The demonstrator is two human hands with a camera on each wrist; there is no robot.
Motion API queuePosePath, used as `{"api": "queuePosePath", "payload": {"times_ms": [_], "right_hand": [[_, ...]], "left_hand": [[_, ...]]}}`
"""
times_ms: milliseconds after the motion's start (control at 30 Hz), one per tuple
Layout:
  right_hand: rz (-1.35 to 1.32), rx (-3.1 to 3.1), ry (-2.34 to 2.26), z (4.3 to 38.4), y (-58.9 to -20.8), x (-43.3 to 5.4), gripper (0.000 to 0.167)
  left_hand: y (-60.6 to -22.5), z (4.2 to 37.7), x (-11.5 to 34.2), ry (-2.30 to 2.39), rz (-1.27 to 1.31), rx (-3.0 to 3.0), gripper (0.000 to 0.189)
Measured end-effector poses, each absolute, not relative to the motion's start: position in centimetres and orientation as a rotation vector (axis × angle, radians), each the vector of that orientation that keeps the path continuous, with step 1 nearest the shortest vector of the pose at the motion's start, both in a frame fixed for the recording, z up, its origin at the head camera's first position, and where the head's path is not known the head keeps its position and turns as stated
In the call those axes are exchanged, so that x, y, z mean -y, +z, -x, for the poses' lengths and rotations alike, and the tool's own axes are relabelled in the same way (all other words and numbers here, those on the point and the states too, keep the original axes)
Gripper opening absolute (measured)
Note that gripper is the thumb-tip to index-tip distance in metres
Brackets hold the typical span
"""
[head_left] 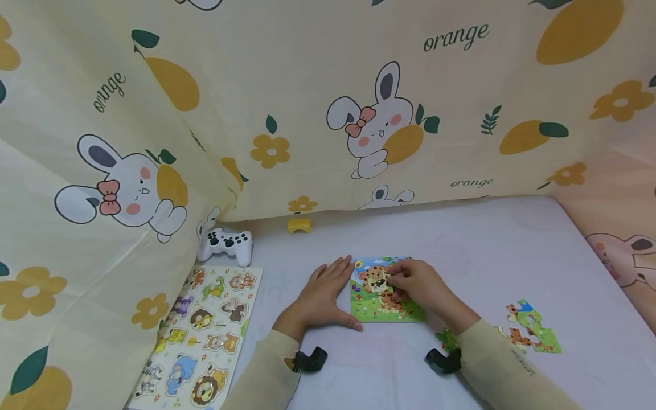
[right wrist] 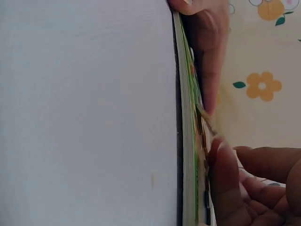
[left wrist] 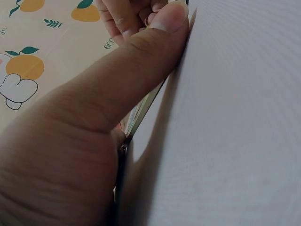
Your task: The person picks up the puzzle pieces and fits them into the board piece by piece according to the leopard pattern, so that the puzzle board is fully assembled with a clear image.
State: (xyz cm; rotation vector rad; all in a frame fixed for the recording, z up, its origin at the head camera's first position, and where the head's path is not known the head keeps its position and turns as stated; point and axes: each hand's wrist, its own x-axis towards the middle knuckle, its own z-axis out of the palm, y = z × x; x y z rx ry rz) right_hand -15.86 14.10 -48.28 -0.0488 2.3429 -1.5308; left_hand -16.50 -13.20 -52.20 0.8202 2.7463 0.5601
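A jigsaw puzzle board (head_left: 365, 312) with a leopard cub picture lies flat on the white table. My left hand (head_left: 322, 297) rests at its left side with spread fingers, the thumb (left wrist: 155, 42) by the front edge. Over the upper right of the board, my right hand (head_left: 424, 287) pinches a puzzle piece (right wrist: 207, 120) between thumb and fingers. That piece is tilted, its lower edge right at the picture in the right wrist view. My right fingers hide part of the picture.
Several loose puzzle pieces (head_left: 549, 337) lie to the right, and a green piece (head_left: 447, 339) sits by my right wrist. At left are an animal board (head_left: 217, 327) and a white game controller (head_left: 237, 244). A yellow block (head_left: 299, 226) stands near the printed back curtain (head_left: 307, 114).
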Motion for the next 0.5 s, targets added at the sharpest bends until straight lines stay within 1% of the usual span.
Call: {"api": "queuePosePath", "payload": {"times_ms": [200,300,400,500], "right_hand": [[0.075,-2.471,-1.387,15.6,-48.0,-14.5,0.022],[0.172,-2.553,-1.307,15.4,-47.8,-14.8,0.022],[0.418,-2.675,-1.134,15.1,-47.5,-14.8,0.027],[0.75,-2.764,-0.858,14.6,-47.4,-14.7,0.038]], "left_hand": [[-52.0,16.4,13.1,0.562,-0.816,-2.745,0.144],[-51.9,16.4,13.1,0.569,-0.811,-2.741,0.144],[-52.0,16.4,13.1,0.565,-0.813,-2.744,0.145],[-52.1,16.5,13.1,0.553,-0.82,-2.752,0.145]]}}
